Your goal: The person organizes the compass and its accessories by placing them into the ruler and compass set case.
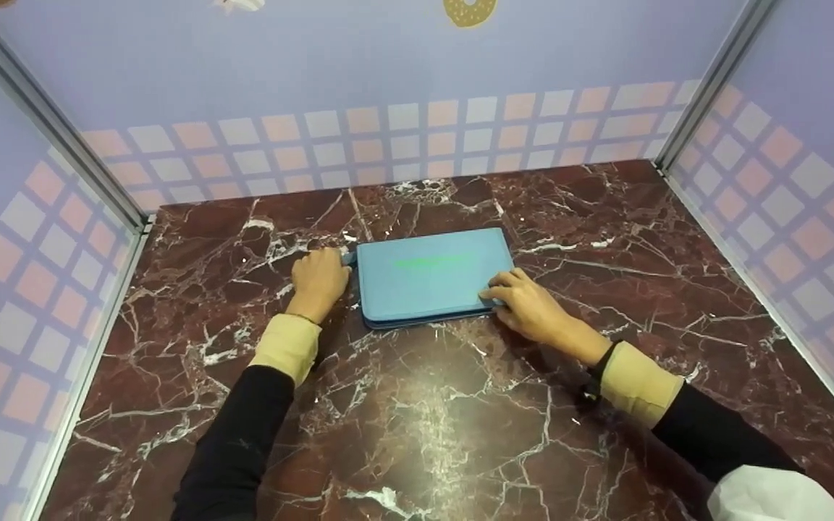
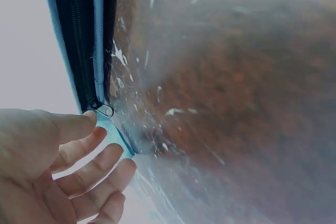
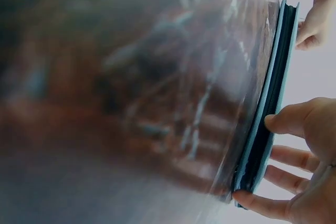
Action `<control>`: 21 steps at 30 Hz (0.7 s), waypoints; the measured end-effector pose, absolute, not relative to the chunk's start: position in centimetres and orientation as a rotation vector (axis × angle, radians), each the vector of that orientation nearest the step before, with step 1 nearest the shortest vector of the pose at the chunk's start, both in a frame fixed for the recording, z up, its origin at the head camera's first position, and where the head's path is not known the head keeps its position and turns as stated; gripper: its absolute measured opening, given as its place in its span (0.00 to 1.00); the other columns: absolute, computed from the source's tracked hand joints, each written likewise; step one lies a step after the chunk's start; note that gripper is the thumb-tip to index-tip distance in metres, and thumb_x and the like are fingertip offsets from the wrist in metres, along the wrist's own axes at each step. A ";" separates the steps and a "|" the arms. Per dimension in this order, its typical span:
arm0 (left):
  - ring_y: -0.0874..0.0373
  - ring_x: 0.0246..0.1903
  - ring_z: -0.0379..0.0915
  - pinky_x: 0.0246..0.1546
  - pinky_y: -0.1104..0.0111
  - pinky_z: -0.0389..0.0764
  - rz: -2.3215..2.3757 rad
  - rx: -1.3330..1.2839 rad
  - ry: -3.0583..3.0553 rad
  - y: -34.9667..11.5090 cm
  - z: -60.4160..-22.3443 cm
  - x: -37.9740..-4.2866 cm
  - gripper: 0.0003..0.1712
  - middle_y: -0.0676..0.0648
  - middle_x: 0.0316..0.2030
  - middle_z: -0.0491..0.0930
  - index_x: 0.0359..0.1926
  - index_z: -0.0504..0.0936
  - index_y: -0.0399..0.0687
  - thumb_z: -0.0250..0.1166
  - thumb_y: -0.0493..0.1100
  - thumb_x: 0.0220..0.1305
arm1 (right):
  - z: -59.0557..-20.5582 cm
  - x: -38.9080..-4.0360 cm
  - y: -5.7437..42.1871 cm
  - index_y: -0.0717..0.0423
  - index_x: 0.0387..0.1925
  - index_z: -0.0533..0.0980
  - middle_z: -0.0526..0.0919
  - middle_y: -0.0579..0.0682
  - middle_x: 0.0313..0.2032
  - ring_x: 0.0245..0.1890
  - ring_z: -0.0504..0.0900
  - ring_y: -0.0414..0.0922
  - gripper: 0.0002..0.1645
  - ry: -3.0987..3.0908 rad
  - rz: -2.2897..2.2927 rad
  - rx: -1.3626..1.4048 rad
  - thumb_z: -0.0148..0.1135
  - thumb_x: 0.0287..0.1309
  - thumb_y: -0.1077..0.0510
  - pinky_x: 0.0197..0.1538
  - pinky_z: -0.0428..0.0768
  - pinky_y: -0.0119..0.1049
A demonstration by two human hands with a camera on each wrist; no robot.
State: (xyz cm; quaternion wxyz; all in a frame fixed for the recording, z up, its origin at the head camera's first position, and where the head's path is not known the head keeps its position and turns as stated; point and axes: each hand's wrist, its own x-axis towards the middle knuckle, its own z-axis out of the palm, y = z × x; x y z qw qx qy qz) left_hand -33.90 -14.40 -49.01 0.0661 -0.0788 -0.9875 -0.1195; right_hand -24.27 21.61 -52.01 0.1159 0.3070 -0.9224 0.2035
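A flat light-blue zippered case (image 1: 431, 282) lies on the table, green lettering on its cover. My left hand (image 1: 321, 278) is at its left end, thumb and forefinger pinching the blue fabric tab (image 2: 113, 132) at the end of the zipper. Beside the thumb tip sits a metal zipper pull (image 2: 105, 110). My right hand (image 1: 529, 304) grips the case's front right corner. In the right wrist view, its thumb (image 3: 278, 123) touches the dark zipper edge (image 3: 270, 98), with the other fingers spread along the case.
The table (image 1: 431, 434) has a dark red marbled, shiny top. Purple panels with a pink and white check pattern (image 1: 366, 119) enclose it at the back and both sides. Something white and rounded (image 1: 775, 496) shows at the lower right.
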 end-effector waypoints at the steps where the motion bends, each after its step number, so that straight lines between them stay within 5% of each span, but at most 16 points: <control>1: 0.31 0.40 0.84 0.41 0.42 0.81 -0.378 -0.253 -2.974 -14.5 -48.9 -33.7 0.15 0.29 0.41 0.86 0.40 0.88 0.34 0.69 0.45 0.67 | -52.1 -24.3 21.7 0.62 0.52 0.86 0.82 0.62 0.51 0.51 0.77 0.58 0.23 -2.704 0.600 0.899 0.70 0.52 0.73 0.53 0.80 0.53; 11: 0.34 0.41 0.84 0.46 0.45 0.80 -0.536 -0.434 -2.837 -16.0 -48.1 -30.7 0.10 0.36 0.41 0.88 0.41 0.89 0.38 0.70 0.42 0.67 | -51.5 -24.3 22.1 0.63 0.54 0.84 0.78 0.67 0.58 0.59 0.74 0.62 0.22 -2.763 0.673 0.861 0.70 0.55 0.70 0.62 0.74 0.58; 15: 0.34 0.52 0.81 0.56 0.44 0.76 -0.575 -0.500 -2.800 -16.4 -48.0 -29.0 0.15 0.33 0.52 0.84 0.50 0.86 0.36 0.70 0.42 0.68 | -51.2 -24.0 22.4 0.64 0.56 0.82 0.75 0.69 0.61 0.61 0.72 0.65 0.22 -2.780 0.673 0.834 0.70 0.58 0.68 0.65 0.71 0.60; 21: 0.32 0.71 0.60 0.70 0.41 0.61 -0.602 -0.521 -2.871 -16.8 -47.1 -26.9 0.27 0.31 0.72 0.66 0.67 0.76 0.36 0.65 0.46 0.73 | -50.3 -23.9 23.5 0.65 0.63 0.76 0.71 0.72 0.65 0.66 0.69 0.67 0.29 -2.795 0.680 0.760 0.71 0.63 0.60 0.69 0.66 0.63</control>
